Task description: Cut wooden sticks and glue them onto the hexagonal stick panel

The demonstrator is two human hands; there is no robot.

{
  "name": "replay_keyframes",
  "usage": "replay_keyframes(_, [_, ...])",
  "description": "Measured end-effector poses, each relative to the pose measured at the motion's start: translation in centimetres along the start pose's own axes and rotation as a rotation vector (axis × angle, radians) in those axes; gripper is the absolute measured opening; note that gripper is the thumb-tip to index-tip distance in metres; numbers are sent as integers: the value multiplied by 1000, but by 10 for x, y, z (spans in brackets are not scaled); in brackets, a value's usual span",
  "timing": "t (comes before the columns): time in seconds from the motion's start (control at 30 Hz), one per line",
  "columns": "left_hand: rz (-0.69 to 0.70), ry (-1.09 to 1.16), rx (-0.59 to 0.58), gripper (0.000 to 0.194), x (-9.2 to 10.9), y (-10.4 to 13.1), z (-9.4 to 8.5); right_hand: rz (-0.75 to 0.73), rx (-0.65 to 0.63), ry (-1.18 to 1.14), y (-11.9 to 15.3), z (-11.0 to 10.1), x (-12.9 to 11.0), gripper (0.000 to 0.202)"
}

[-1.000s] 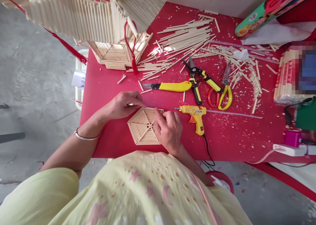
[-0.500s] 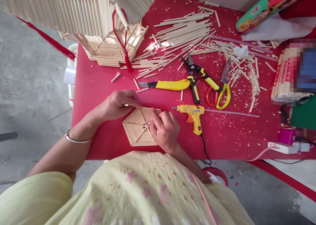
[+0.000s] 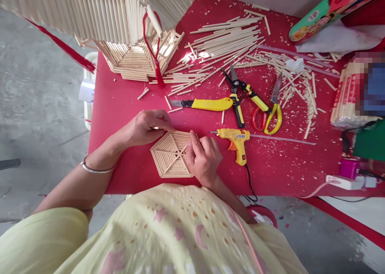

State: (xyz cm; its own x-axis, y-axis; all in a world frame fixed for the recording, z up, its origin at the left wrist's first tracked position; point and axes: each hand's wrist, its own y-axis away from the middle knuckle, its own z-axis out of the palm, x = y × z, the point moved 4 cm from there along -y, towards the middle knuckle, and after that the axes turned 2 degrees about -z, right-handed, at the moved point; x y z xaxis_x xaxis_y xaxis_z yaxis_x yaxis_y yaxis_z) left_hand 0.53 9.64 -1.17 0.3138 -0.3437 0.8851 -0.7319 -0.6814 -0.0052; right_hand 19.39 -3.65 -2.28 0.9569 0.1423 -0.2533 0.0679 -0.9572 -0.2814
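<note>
A flat hexagon panel (image 3: 170, 156) made of thin wooden sticks lies on the red table (image 3: 129, 105) near its front edge. My left hand (image 3: 147, 126) rests at the panel's far left corner, fingertips pinched on a short stick along the top edge. My right hand (image 3: 203, 158) covers the panel's right side, its fingers pressing down on the upper right edge. A yellow glue gun (image 3: 236, 140) lies just right of my right hand, its cord running off the table's front.
Behind the panel lie a yellow utility knife (image 3: 207, 104), yellow-handled cutters (image 3: 240, 95) and scissors (image 3: 272, 113). Loose sticks (image 3: 222, 45) and offcuts litter the back. A large stick-built lantern (image 3: 132, 33) with a red tassel stands at the back left. A power strip (image 3: 350, 181) sits right.
Both hands stay on the hexagon panel with only slight finger shifts. The view itself has swung a little; nothing on the table has moved.
</note>
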Motion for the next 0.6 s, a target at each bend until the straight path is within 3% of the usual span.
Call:
replay_keyframes(0.33, [-31, 2, -22, 24, -2, 0, 0, -1, 18, 9, -3, -2, -1, 37])
replay_keyframes(0.6, [-31, 18, 43, 23, 0, 0, 0, -9, 30, 19, -4, -3, -3, 36])
